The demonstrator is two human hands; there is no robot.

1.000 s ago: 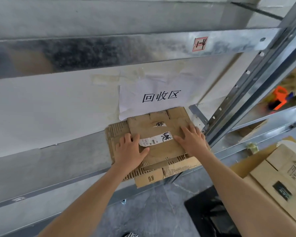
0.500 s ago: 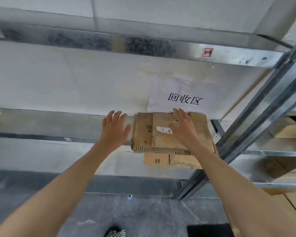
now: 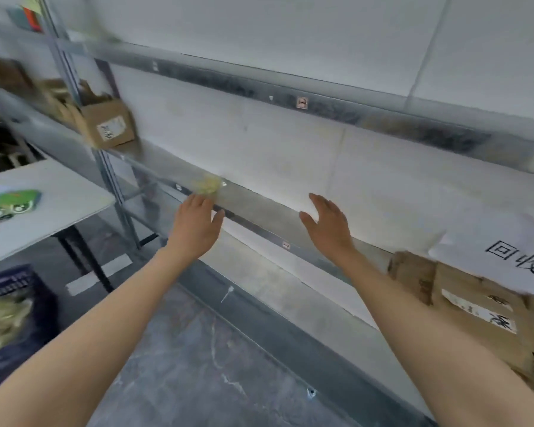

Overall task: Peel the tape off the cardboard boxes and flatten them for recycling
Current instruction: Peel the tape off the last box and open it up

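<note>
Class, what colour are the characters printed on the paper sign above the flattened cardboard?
Black, on a white paper sign; seen in the head view, far right.

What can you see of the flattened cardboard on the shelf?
The flattened cardboard is brown and corrugated. Several sheets lie stacked flat on the metal shelf at the right, cut off by the frame edge. Its left edge looks ragged. A white label with black marks sits on the top sheet. A white paper sign hangs on the wall just behind it. The right forearm crosses in front of its lower corner. The left hand and right hand are open and off it.
</note>
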